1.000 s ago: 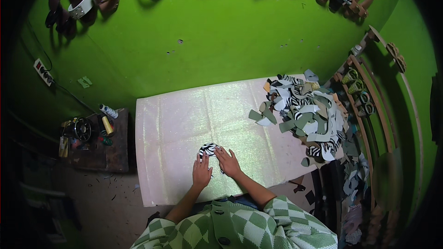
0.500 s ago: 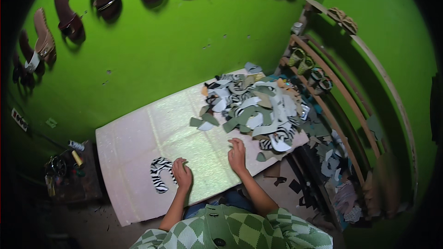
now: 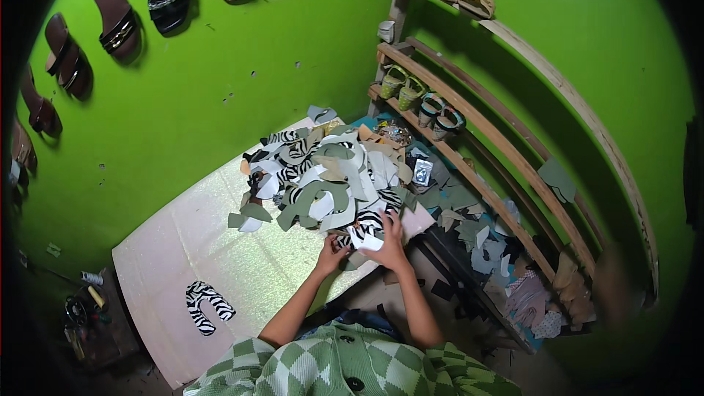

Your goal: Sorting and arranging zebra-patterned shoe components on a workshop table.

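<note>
Left hand [image 3: 331, 257] and right hand [image 3: 392, 251] touch zebra-print scraps [image 3: 369, 221] between them, can't tell if gripped, at near side of offcut heap [image 3: 341, 198] just ahead; tugging overlapped pieces could drag others off the table [image 3: 165, 249], edge just right.

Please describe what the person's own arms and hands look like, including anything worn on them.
The left hand and right hand are ungloved, and both forearms are bare, with no watch showing. The knitted sleeves carry pale and darker green diamonds, matching the buttoned cardigan. Rings would be too small to make out.
</note>
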{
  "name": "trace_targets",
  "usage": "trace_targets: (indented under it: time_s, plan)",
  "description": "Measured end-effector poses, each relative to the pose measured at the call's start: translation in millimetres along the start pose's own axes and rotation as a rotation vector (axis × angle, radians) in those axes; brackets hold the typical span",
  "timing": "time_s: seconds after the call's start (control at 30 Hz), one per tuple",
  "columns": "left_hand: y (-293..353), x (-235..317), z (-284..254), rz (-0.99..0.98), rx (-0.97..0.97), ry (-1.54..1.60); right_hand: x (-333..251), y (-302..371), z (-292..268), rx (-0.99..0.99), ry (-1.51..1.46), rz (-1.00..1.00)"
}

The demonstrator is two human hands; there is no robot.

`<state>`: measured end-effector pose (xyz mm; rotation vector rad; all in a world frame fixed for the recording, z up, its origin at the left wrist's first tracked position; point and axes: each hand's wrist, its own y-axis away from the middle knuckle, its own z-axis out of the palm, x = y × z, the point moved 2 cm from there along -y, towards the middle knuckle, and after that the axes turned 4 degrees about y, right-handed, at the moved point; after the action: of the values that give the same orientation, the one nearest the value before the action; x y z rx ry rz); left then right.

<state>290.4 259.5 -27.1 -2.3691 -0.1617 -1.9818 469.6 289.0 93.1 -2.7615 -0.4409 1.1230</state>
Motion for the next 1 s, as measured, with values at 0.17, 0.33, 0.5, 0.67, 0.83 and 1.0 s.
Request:
trace_targets:
  time_s: [0.17,0.33,0.5,0.67,0.83,1.0]
  plan:
    - [-11,5,7,-0.272,-0.085,0.367,5,-11,4,0.016,0.106,-0.092]
    - [-6,18,-24,-0.399,-0.014,0.469,20,-40,4,0.137,-0.056,0.038]
    - [-7,57,-49,-0.378,0.063,0.604,5,-59,-4,-0.052,0.109,-0.002]
    - [-4,65,-85,-0.358,0.119,0.688,-2,-48,3,-0.347,0.231,-0.037]
    - [2,55,-116,-0.393,0.294,0.747,-18,-37,29,-0.094,0.350,-0.065]
    - [9,39,-132,-0.389,0.265,0.873,-48,-41,33,0.010,0.192,-0.051]
